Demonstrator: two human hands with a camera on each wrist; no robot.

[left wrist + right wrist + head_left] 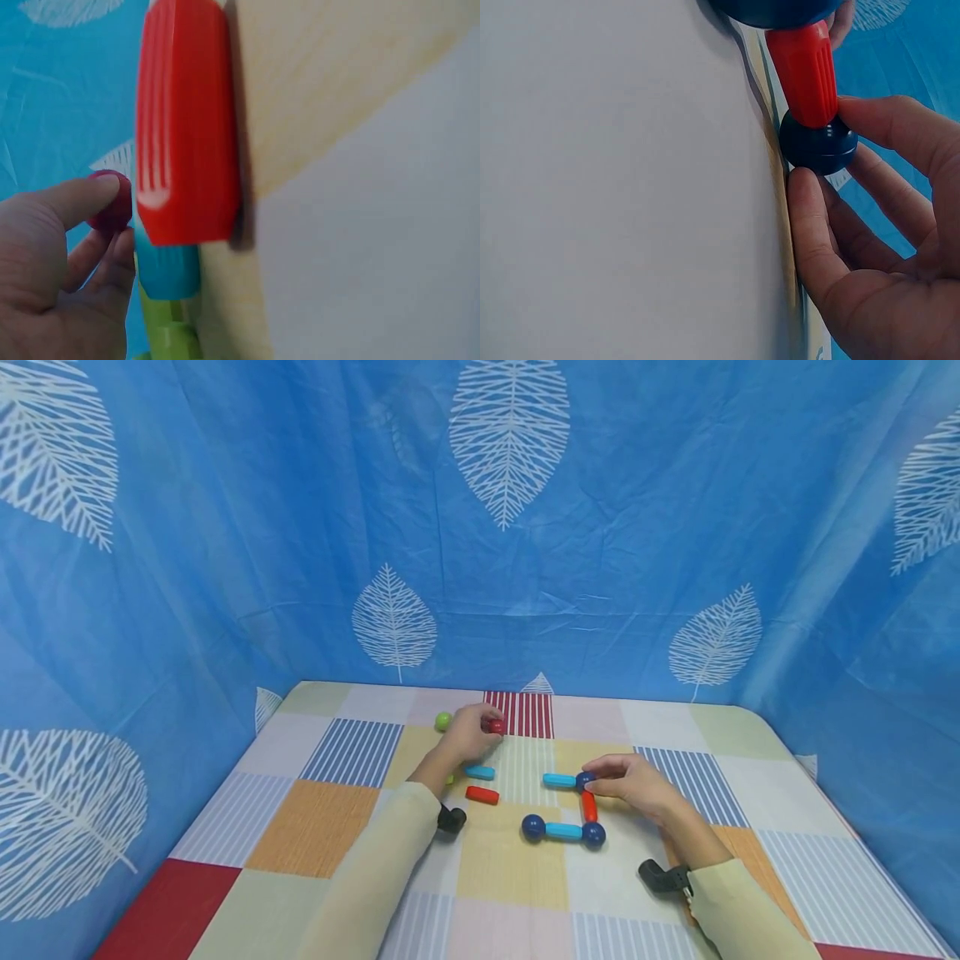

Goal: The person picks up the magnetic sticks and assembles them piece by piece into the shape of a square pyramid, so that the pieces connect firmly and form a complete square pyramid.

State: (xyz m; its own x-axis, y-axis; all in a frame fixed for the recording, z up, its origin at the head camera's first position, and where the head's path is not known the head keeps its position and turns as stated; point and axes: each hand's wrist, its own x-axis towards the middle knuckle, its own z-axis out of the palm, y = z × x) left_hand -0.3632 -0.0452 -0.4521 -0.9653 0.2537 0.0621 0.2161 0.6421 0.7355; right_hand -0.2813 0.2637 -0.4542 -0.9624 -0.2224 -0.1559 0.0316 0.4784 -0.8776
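My left hand (472, 732) pinches a small red ball (497, 727) between thumb and fingers, at the far side of the table; the ball (111, 201) also shows in the left wrist view. My right hand (633, 783) holds a dark blue ball (585, 780) with thumb and fingertips. That ball is a corner of a joined shape: a light blue rod (559, 781) points left from it, and a red rod (589, 807) runs down to a second dark blue ball (593, 835). From there another light blue rod (564, 832) leads to a third dark blue ball (533, 827).
Near my left forearm lie a loose light blue rod (480, 772) and a loose red rod (482, 795). A green ball (443, 721) sits left of my left hand. A green piece (450, 779) is partly hidden by the wrist. A blue leaf-print curtain (600, 568) surrounds the checkered tabletop (513, 877).
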